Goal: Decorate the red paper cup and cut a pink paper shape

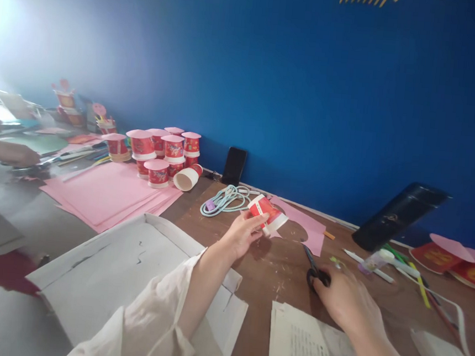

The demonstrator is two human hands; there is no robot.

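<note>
Near the middle of the table, my left hand is closed around a red paper cup with a white rim, held tilted on its side. To the right, my right hand has its fingers at the black handles of a pair of scissors, whose blades point away from me at the table top. A cut pink paper sheet with rounded cut-outs lies just behind the cup. Coiled pale cable rests left of it. My right fingertips are partly hidden behind the hand.
Several red cups with pink paper tops stand at the back left, behind pink sheets. A white cardboard box lid lies in front. At right are a black case, pens and a glue bottle. Another person's hand works at far left.
</note>
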